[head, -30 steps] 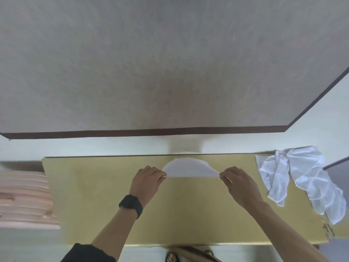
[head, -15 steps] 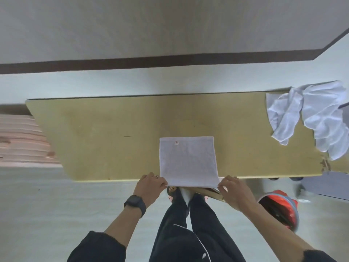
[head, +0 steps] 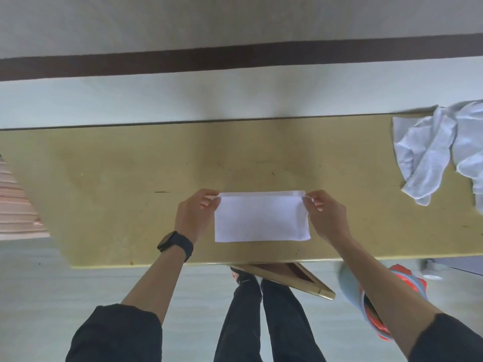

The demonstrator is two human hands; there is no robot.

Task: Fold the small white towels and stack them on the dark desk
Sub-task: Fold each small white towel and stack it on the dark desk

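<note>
Between the two hands, a small white towel [head: 261,222] is lying flat on the yellowish bench [head: 104,178], doubled over into a wide rectangle. Left hand [head: 194,214] is pinching the far-left corner between thumb and fingertips. Right hand [head: 326,215] is pinching the far-right corner the same way. Both are grasping towel, nothing else.

Step, as I'm reading it: the first half-fold is being closed, with corners being matched and set down. The next move is likely calling for letting go, a quick smoothing, then a second fold sideways. One hand would be carrying its end across toward the other, keeping edges aligned so the layers aren't slipping.

Towel is looking thin, plain white and limp, with few wrinkles. Along the edge away from the wrists two layers are showing, nearly lined up, with a thin strip of the lower one peeking out. The edge nearest the wrists is looking like the fold line.

Well off to the right of the right hand, a crumpled pile of white towels [head: 439,155] is sitting unfolded. No folded stack is showing. I'm not able to pick out a dark desk.
</note>
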